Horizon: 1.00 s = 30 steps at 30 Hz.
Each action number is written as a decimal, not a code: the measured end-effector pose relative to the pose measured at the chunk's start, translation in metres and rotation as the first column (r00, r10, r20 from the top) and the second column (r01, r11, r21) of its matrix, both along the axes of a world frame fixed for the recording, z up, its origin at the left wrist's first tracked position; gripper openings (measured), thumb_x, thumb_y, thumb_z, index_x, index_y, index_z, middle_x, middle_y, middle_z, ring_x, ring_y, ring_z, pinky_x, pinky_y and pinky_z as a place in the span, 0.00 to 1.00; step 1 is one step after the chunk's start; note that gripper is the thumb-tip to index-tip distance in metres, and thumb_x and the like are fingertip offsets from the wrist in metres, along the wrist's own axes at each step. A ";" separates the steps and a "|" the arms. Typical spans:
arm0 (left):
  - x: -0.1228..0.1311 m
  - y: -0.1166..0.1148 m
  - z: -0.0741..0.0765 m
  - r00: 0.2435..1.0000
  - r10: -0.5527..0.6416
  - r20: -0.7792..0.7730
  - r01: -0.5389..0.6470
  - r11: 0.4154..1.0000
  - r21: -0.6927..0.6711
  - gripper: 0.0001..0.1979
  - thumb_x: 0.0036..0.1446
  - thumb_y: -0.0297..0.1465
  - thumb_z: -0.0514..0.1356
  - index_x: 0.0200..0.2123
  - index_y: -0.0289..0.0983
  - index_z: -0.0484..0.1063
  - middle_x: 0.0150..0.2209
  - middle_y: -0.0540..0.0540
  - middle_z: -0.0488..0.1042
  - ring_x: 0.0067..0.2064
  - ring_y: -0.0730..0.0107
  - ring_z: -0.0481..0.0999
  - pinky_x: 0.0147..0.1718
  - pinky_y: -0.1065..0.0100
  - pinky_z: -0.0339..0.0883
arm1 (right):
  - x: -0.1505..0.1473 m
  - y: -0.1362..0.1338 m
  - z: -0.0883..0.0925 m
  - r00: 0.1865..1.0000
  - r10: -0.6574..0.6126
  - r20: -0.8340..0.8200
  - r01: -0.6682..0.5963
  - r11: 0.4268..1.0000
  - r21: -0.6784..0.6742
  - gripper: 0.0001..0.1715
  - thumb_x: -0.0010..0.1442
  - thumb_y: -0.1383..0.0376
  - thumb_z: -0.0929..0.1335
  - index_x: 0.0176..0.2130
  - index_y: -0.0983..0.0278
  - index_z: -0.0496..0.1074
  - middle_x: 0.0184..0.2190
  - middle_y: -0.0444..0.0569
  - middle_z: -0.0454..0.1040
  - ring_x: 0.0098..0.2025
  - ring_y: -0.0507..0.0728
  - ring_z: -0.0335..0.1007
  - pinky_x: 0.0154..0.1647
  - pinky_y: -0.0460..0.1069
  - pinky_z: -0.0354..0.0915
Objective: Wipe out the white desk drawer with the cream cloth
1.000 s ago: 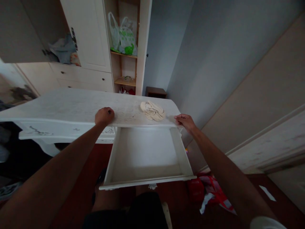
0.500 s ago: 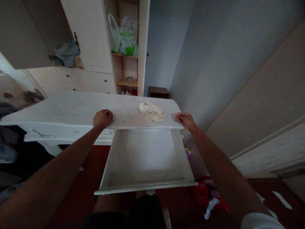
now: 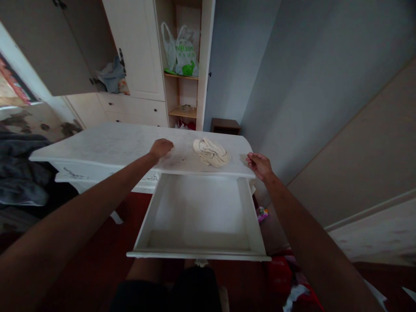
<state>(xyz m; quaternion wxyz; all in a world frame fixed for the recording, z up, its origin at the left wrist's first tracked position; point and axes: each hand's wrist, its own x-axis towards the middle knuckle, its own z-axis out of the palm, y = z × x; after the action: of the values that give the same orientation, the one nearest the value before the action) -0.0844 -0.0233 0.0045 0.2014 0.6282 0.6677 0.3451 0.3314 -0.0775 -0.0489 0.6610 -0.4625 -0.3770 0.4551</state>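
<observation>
Over the white desk top (image 3: pixel 107 141), my left hand (image 3: pixel 162 148) is closed, its fingers curled down near the surface; what they hold, if anything, is hidden. Between my hands lies a crumpled cream cloth (image 3: pixel 212 152) that neither one touches. My right hand (image 3: pixel 259 165) is by the desk's right front corner. Its fingertips are pressed together, and anything in them is too small to make out. Below the desk top, a white drawer (image 3: pixel 198 216) is pulled out toward me, with a bare bottom.
A wardrobe (image 3: pixel 139 52) stands behind the desk, with plastic bags (image 3: pixel 186 54) on its shelf. The wall (image 3: pixel 312 86) is close on my right. Red packages (image 3: pixel 279 275) lie on the floor at lower right. Dark grey fabric (image 3: pixel 22 169) is heaped at left.
My left hand has moved right along the desk top, toward the cloth. My right hand stays by the corner, fingers still together. The view has turned slightly left.
</observation>
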 end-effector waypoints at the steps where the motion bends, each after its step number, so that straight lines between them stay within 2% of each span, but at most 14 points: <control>1: 0.015 0.000 0.003 0.999 -0.042 0.031 0.042 0.999 -0.002 0.13 0.60 0.35 0.60 0.45 0.37 0.78 0.41 0.42 0.81 0.44 0.61 0.80 0.43 0.64 0.73 | 0.000 0.001 -0.001 1.000 -0.004 0.001 0.004 1.000 0.003 0.17 0.45 0.63 0.84 0.28 0.65 0.77 0.24 0.45 0.77 0.22 0.46 0.68 0.22 0.40 0.69; 4: 0.067 -0.001 0.008 0.983 -0.161 0.091 0.154 0.985 0.084 0.32 0.62 0.46 0.61 0.63 0.34 0.68 0.56 0.34 0.76 0.55 0.55 0.77 0.55 0.59 0.69 | -0.003 0.003 -0.003 0.999 -0.021 0.036 0.021 1.000 0.009 0.17 0.46 0.62 0.83 0.28 0.65 0.76 0.23 0.45 0.77 0.22 0.47 0.68 0.21 0.40 0.68; 6: 0.102 -0.003 0.010 0.970 -0.229 0.084 0.217 0.967 0.134 0.42 0.60 0.53 0.62 0.68 0.34 0.62 0.65 0.29 0.68 0.64 0.49 0.70 0.61 0.56 0.64 | -0.005 0.004 -0.004 0.997 -0.034 0.071 0.034 0.999 0.002 0.17 0.46 0.61 0.83 0.28 0.65 0.76 0.23 0.45 0.77 0.22 0.47 0.67 0.20 0.41 0.67; 8: 0.132 -0.006 0.010 0.961 -0.273 -0.029 0.275 0.950 0.151 0.48 0.56 0.58 0.63 0.70 0.35 0.60 0.69 0.28 0.61 0.71 0.45 0.60 0.66 0.53 0.58 | -0.006 0.004 -0.004 0.994 -0.047 0.099 0.049 0.999 -0.015 0.16 0.46 0.62 0.83 0.28 0.65 0.77 0.22 0.46 0.77 0.21 0.47 0.67 0.20 0.41 0.66; 10: 0.153 -0.011 0.010 0.940 -0.286 -0.188 0.308 0.946 0.101 0.53 0.50 0.59 0.66 0.72 0.39 0.58 0.72 0.30 0.56 0.74 0.42 0.51 0.67 0.50 0.55 | -0.007 0.004 -0.004 0.992 -0.058 0.112 0.061 0.998 -0.029 0.15 0.46 0.63 0.82 0.29 0.66 0.78 0.22 0.46 0.77 0.21 0.47 0.67 0.20 0.41 0.65; 12: 0.162 -0.015 0.010 0.897 -0.305 -0.319 0.326 0.945 0.012 0.55 0.47 0.58 0.69 0.73 0.42 0.56 0.72 0.32 0.56 0.74 0.39 0.52 0.66 0.49 0.57 | -0.007 0.004 -0.003 0.991 -0.064 0.118 0.068 0.997 -0.034 0.15 0.45 0.63 0.82 0.29 0.65 0.78 0.22 0.46 0.77 0.22 0.47 0.67 0.20 0.42 0.66; 15: 0.158 -0.019 0.012 0.832 -0.342 -0.436 0.337 0.937 -0.091 0.51 0.49 0.55 0.68 0.71 0.43 0.58 0.66 0.34 0.67 0.66 0.44 0.68 0.62 0.53 0.64 | -0.008 0.003 -0.002 0.990 -0.069 0.126 0.074 0.997 -0.030 0.16 0.43 0.62 0.82 0.28 0.65 0.77 0.22 0.46 0.77 0.21 0.48 0.67 0.20 0.42 0.66; 18: 0.140 -0.025 0.020 0.790 -0.356 -0.499 0.352 0.930 -0.106 0.41 0.51 0.50 0.69 0.65 0.43 0.66 0.58 0.38 0.76 0.60 0.48 0.75 0.58 0.57 0.69 | -0.009 0.003 -0.002 0.986 -0.074 0.149 0.078 0.997 -0.024 0.17 0.43 0.59 0.82 0.28 0.64 0.77 0.21 0.45 0.77 0.21 0.48 0.66 0.19 0.42 0.66; 20: 0.126 -0.037 0.025 0.816 -0.383 -0.433 0.373 0.921 -0.112 0.37 0.50 0.47 0.70 0.61 0.43 0.69 0.54 0.40 0.79 0.54 0.51 0.80 0.52 0.58 0.73 | -0.009 0.003 -0.002 0.984 -0.074 0.160 0.078 0.997 -0.016 0.19 0.42 0.58 0.83 0.27 0.63 0.76 0.22 0.45 0.77 0.21 0.48 0.67 0.19 0.43 0.66; 22: 0.112 -0.056 0.024 0.877 -0.419 -0.237 0.396 0.907 -0.141 0.35 0.50 0.45 0.70 0.60 0.43 0.70 0.52 0.42 0.80 0.46 0.54 0.83 0.42 0.61 0.78 | -0.008 0.003 -0.002 0.986 -0.071 0.154 0.073 0.997 -0.007 0.20 0.41 0.58 0.83 0.27 0.63 0.76 0.22 0.45 0.77 0.22 0.48 0.67 0.20 0.42 0.67; 24: 0.099 -0.083 0.015 0.900 -0.436 0.011 0.431 0.886 -0.173 0.35 0.51 0.45 0.69 0.61 0.43 0.69 0.50 0.43 0.81 0.40 0.57 0.83 0.32 0.63 0.78 | -0.008 0.003 -0.003 0.989 -0.065 0.136 0.065 0.998 0.002 0.19 0.40 0.59 0.83 0.27 0.63 0.76 0.21 0.45 0.77 0.22 0.48 0.67 0.20 0.42 0.67; 26: 0.087 -0.111 -0.002 0.876 -0.454 0.165 0.479 0.860 -0.176 0.31 0.52 0.46 0.68 0.57 0.41 0.72 0.48 0.43 0.82 0.41 0.57 0.83 0.34 0.62 0.78 | -0.008 0.002 -0.003 0.991 -0.058 0.120 0.057 0.998 0.012 0.19 0.41 0.60 0.83 0.27 0.63 0.76 0.22 0.45 0.77 0.22 0.48 0.68 0.20 0.42 0.67; 28: 0.074 -0.134 -0.024 0.881 -0.449 0.149 0.470 0.866 -0.170 0.25 0.53 0.48 0.68 0.49 0.39 0.76 0.46 0.43 0.82 0.45 0.55 0.82 0.42 0.60 0.78 | -0.008 0.001 -0.004 0.992 -0.054 0.117 0.052 0.998 0.019 0.19 0.41 0.60 0.83 0.27 0.63 0.75 0.22 0.45 0.77 0.22 0.48 0.68 0.20 0.43 0.67; 30: 0.062 -0.150 -0.045 0.924 -0.382 -0.001 0.374 0.906 -0.199 0.25 0.52 0.49 0.68 0.46 0.37 0.77 0.45 0.40 0.82 0.47 0.52 0.82 0.47 0.57 0.76 | -0.009 0.001 -0.004 0.989 -0.057 0.135 0.056 0.998 0.015 0.18 0.42 0.61 0.83 0.27 0.63 0.75 0.22 0.45 0.77 0.21 0.48 0.67 0.20 0.42 0.67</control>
<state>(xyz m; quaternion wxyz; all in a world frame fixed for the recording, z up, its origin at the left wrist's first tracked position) -0.0224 -0.1728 -0.0408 0.3118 0.7294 0.5678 0.2197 0.3226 -0.0770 -0.0526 0.6491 -0.4991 -0.4104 0.4015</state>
